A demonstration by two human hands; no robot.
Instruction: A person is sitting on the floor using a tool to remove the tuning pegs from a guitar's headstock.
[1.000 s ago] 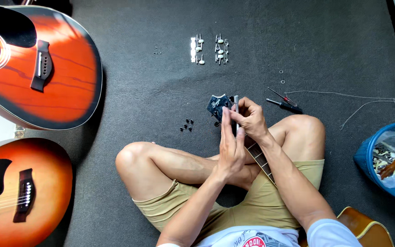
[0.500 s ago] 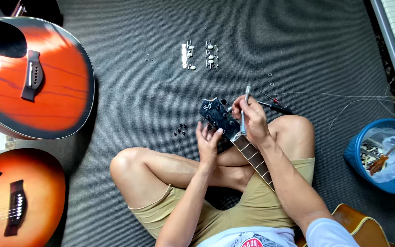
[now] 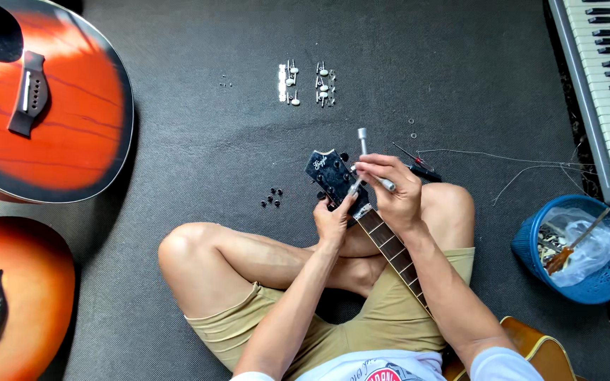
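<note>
- Two bare hands meet at the dark blue guitar headstock (image 3: 327, 173), which sits above the crossed legs of a person in khaki shorts, seated on grey felt floor covering (image 3: 199, 148).
- Left hand (image 3: 333, 222): fingers curled round the headstock's lower edge, w/ thumb and forefinger pinching a small silver part against it.
- Right hand (image 3: 393, 190): closed around a slim silver metal tool w/ socket tip (image 3: 363, 141), shaft pointing up and away from the body; tip is just above the headstock's right side.
- Fretted wooden neck (image 3: 393, 257) runs diag. from headstock down over the right thigh to the amber guitar body (image 3: 538, 349) at bottom right.
- Small black round pegs (image 3: 271, 200), a loose cluster, lie on the felt just left of the headstock.
- Two rows of chrome tuning machines w/ white buttons (image 3: 306, 83) lie further out, top centre.
- Red-handled tool (image 3: 418, 164) lies beside the right hand; loose wire strings (image 3: 531, 166) trail off to the right.
- Round blue plastic basket (image 3: 573, 250) at right holds a clear bag and scraps.
- Grey keyboard w/ white and black keys (image 3: 601, 77) at top right.
- Two sunburst acoustic guitar bodies at left: upper (image 3: 51, 106), lower (image 3: 15, 296).
</note>
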